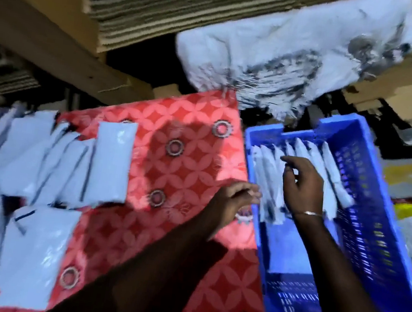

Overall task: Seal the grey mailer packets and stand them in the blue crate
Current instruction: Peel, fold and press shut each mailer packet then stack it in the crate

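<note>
At far left, loose packets (40, 159): lie flat on the red cloth (184, 168).
Left hand (232, 202): fingers curled at the crate's near wall; grip unclear.
Right hand (301, 187): relaxed open, touching the standing packets (303, 153).
Blue crate (374, 232): right of the cloth.

A red patterned cloth (175, 178) with metal eyelets (221, 128) is spread flat across the work surface. Flattened cardboard sheets (145, 12) are stacked at the top left, edges showing. A crumpled white plastic bag (293, 51) with dark print is seen hanging beside them, above the cloth's far edge.
</note>
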